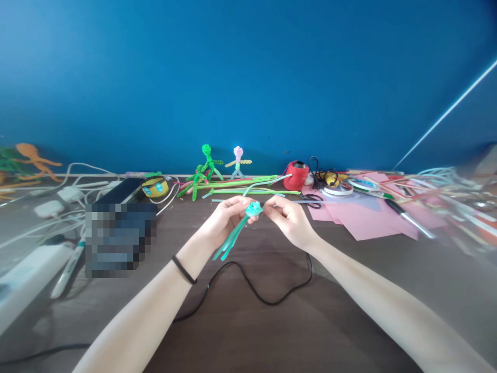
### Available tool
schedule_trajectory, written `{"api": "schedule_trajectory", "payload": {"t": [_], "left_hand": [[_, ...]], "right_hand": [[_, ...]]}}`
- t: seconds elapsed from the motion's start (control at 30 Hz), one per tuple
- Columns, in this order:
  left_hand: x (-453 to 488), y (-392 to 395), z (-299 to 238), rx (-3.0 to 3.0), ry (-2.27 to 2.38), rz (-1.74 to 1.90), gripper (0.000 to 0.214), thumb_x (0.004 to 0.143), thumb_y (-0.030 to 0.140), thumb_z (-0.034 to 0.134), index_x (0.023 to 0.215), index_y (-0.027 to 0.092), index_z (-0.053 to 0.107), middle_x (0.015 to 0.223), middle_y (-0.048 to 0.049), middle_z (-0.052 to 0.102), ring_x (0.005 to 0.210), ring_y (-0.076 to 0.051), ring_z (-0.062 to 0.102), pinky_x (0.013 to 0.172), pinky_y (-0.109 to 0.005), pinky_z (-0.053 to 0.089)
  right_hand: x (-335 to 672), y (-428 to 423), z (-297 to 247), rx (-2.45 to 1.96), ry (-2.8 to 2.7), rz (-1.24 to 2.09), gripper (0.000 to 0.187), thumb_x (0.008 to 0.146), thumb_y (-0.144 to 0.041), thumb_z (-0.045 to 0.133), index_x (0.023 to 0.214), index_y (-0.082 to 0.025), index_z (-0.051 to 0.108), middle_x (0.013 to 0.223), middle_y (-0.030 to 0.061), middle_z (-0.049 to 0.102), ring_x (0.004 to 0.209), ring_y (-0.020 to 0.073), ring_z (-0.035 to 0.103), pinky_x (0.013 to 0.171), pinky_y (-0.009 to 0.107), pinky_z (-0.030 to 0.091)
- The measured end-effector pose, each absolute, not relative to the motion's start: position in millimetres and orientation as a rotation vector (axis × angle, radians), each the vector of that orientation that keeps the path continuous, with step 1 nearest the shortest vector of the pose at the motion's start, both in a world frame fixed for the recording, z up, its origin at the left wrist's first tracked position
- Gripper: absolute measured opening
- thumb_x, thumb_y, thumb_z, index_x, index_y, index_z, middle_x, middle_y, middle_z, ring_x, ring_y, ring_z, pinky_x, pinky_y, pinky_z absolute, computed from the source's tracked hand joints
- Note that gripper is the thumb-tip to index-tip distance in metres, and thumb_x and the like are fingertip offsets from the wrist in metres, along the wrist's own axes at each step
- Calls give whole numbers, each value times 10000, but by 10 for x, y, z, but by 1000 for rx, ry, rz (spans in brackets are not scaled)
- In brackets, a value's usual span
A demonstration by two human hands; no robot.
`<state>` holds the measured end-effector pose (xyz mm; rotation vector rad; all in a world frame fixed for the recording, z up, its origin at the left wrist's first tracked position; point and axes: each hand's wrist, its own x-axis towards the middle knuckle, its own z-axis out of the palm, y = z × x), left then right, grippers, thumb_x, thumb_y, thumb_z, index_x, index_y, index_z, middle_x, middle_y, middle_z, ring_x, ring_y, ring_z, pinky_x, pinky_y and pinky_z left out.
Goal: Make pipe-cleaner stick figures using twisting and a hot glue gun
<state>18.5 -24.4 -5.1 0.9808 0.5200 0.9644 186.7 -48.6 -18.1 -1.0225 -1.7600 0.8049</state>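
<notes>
My left hand (225, 218) pinches a teal pipe-cleaner bundle (252, 210) whose head is a small coiled knot, with several teal strands (231, 241) hanging down and to the left. My right hand (289, 217) is closed on a pale blue pipe cleaner (267, 182) that runs from the knot up and to the right. Both hands meet above the brown table (272, 321), fingertips almost touching at the knot. A black band circles my left wrist.
Green and pink pipe-cleaner figures (207, 166) stand at the blue wall beside loose green stems (248, 187). A red spool (297, 174), scissors (312, 201) and pink paper (365, 217) lie right. White chargers and cables (58, 202) crowd the left; a black cable (256, 287) loops below my hands.
</notes>
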Motion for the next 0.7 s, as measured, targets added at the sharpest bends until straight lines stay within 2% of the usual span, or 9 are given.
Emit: {"api": "schedule_trajectory", "payload": {"t": [0.37, 0.6, 0.7], "left_hand": [[197, -232, -104, 942, 544, 922, 205, 598, 280, 725, 703, 112, 668, 544, -15, 620, 487, -81, 538, 494, -185, 423], [219, -235, -126, 950, 577, 946, 167, 645, 244, 693, 741, 108, 677, 566, -20, 620, 518, -87, 550, 504, -186, 438], [235, -227, -157, 957, 583, 947, 199, 670, 293, 673, 736, 106, 673, 559, -18, 604, 495, -82, 540, 482, -187, 435]], "right_hand": [[1846, -474, -172, -996, -1710, 920, 287, 802, -440, 525, 740, -160, 512, 500, -49, 425, 435, 58, 266, 425, 218, 207], [1824, -457, -194, -970, -1680, 921, 287, 798, -441, 529, 731, -167, 475, 557, -26, 485, 480, 73, 340, 458, 218, 251], [1820, -459, -213, -936, -1675, 963, 283, 806, -443, 518, 737, -173, 468, 535, -41, 452, 462, 70, 327, 452, 220, 245]]}}
